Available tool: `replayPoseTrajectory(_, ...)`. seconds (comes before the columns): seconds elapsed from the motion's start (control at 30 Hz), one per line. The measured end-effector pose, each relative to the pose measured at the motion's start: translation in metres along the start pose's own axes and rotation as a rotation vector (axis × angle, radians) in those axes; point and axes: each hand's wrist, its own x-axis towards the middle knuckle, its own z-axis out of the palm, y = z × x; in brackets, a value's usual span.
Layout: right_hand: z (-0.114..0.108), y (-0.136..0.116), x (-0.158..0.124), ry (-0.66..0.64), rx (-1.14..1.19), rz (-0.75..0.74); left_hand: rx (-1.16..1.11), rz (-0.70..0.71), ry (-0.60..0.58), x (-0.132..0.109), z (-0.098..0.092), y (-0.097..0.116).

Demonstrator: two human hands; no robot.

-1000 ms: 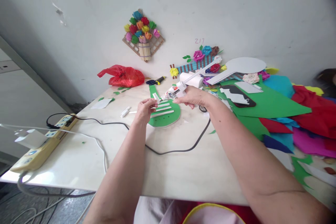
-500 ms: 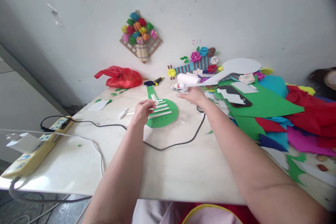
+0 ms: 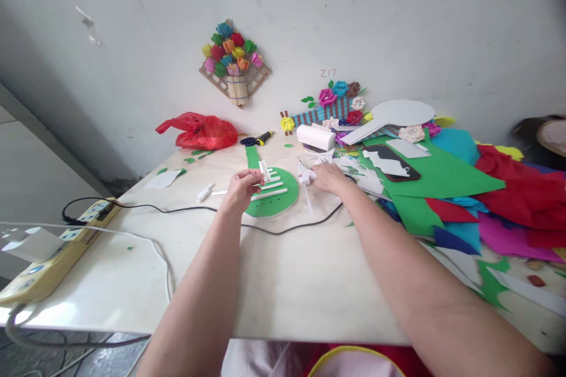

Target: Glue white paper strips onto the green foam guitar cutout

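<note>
My left hand (image 3: 242,187) is closed in a pinch on a short white strip (image 3: 265,171), held just above a green guitar-shaped cutout (image 3: 283,195). Several white strips lie across the cutout's round body, and its neck points toward the wall. To the right of the cutout, my right hand (image 3: 329,178) has its fingers on a white glue gun (image 3: 306,174) low over the table. A black cord (image 3: 292,230) curves from that side across the table. The fingers' exact hold is partly hidden.
A red plastic bag (image 3: 206,131) and scissors (image 3: 257,139) lie at the back. On the right are a phone (image 3: 409,172), green sheets (image 3: 446,179) and crumpled coloured paper. A power strip (image 3: 62,247) sits left, and loose white strips (image 3: 204,192) lie beside the cutout.
My right hand has lowered the glue gun from above the table to beside the cutout. My left hand still pinches the white strip, now turned more upright.
</note>
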Motion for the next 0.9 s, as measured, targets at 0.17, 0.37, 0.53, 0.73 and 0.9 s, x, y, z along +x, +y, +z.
replayPoseTrajectory(0.17, -0.01, -0.008, -0.004, 0.012, -0.028, 0.067, -0.015, -0.002, -0.024, 0.0, 0.001, -0.001)
replayPoseTrajectory(0.37, -0.023, -0.018, -0.006, 0.349, -0.016, 0.026, -0.053, -0.005, -0.053, -0.001, 0.003, 0.0)
replayPoseTrajectory(0.53, -0.025, -0.036, -0.002, 0.468, 0.159, -0.069, -0.09, -0.007, -0.071, -0.003, 0.005, 0.002)
replayPoseTrajectory(0.73, -0.023, -0.073, -0.003, 0.587, 0.521, -0.235, -0.119, -0.003, -0.08, -0.003, 0.005, 0.001)
replayPoseTrajectory(0.9, -0.014, -0.09, 0.0, 0.653, 0.874, -0.333, -0.136, -0.001, -0.072, -0.003, 0.006, 0.001)
